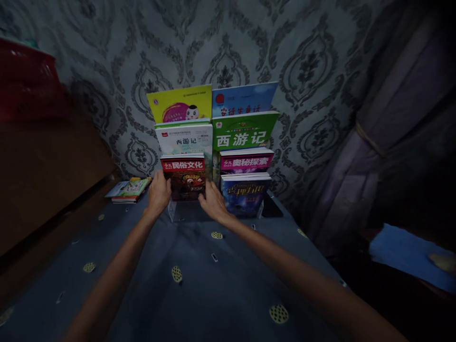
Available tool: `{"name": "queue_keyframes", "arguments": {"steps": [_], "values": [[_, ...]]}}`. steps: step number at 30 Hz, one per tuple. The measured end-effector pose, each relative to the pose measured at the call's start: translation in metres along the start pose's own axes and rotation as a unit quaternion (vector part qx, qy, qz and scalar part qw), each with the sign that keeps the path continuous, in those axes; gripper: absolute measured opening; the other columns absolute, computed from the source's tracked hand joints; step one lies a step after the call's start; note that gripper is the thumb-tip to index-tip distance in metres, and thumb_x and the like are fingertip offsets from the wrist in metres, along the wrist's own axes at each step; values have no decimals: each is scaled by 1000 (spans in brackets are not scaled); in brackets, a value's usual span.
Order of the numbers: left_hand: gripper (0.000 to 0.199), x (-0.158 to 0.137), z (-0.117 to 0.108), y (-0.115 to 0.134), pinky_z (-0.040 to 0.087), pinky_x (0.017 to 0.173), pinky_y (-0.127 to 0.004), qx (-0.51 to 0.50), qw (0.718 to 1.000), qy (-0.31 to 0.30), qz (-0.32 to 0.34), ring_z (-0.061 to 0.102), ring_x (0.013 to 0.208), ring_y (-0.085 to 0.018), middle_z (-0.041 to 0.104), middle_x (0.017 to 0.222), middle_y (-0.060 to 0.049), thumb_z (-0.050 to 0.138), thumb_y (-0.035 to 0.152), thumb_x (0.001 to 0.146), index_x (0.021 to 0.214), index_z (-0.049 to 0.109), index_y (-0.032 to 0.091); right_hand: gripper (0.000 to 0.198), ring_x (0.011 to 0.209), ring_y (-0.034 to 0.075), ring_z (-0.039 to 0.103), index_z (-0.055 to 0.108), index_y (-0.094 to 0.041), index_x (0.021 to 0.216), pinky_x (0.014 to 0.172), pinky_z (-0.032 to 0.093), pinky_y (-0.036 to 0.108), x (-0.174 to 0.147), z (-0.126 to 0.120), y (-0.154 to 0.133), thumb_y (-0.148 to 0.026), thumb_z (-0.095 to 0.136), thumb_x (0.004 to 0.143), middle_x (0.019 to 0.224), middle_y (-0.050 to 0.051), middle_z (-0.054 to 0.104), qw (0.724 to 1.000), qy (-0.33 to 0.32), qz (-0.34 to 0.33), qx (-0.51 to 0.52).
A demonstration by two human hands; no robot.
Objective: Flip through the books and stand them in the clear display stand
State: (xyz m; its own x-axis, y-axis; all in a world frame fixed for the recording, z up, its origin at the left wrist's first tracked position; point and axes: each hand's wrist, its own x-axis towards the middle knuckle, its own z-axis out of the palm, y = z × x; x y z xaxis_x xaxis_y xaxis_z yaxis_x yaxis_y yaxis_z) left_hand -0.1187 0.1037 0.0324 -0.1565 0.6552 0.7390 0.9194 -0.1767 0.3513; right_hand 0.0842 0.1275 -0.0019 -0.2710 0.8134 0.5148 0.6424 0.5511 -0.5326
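A book with a red title band and a dark cover stands in the front left slot of a clear rack. My left hand grips its left edge, fingers bent behind it. At the right edge, my right hand closes on the same book, its thumb toward the cover. Behind it rise a white book and a yellow book. The right column has a dark blue book, a magenta-banded book, a green book and a light blue book.
The rack stands on a dark blue patterned cloth against a wallpapered wall. Left of it lies a small pile of books. A brown wooden piece borders the left side; a tied curtain and a blue cloth are at right.
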Motion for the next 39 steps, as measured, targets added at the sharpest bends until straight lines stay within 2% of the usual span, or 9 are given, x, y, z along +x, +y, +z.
{"name": "queue_keyframes", "arguments": {"steps": [6,12,21,30,34,39], "values": [[20,2,1,3,49,99,-49,20,1000,2,-21,61,112,-33,63,109,-14,46,19,91,109,54,18,58,126,34,57,46,-4,142,108,47,47,4,1,-1,-18,51,86,133,25,59,1000,8,9,-7],[20,3,3,6,50,95,-49,33,999,4,-31,62,110,-35,64,106,-17,45,17,90,107,54,16,59,122,33,59,48,-2,141,108,48,44,6,9,2,-17,51,84,130,24,61,1000,22,7,-3],[25,2,4,9,50,97,-51,33,999,1,-35,61,115,-36,63,111,-19,44,16,90,114,52,16,51,118,31,61,55,-13,132,107,49,46,6,13,6,-15,52,81,121,17,65,999,43,-9,10],[17,1,-2,6,50,95,-52,36,999,-17,-22,62,109,-37,63,106,-19,44,17,90,105,53,15,58,126,31,58,48,-8,139,110,47,44,5,13,7,-19,52,83,132,21,60,999,37,-4,8],[18,-1,-1,0,50,97,-48,30,999,-22,-17,62,110,-33,62,109,-16,46,17,91,108,53,16,61,127,34,56,45,-6,144,109,47,51,4,14,10,-19,50,84,133,23,59,999,35,-9,19],[27,-6,2,-7,49,100,-48,9,1000,-28,-3,60,113,-31,63,114,-15,48,17,91,118,52,16,70,132,36,53,35,-8,153,113,42,58,-1,19,14,-21,50,86,138,23,56,996,59,-52,51]]}}
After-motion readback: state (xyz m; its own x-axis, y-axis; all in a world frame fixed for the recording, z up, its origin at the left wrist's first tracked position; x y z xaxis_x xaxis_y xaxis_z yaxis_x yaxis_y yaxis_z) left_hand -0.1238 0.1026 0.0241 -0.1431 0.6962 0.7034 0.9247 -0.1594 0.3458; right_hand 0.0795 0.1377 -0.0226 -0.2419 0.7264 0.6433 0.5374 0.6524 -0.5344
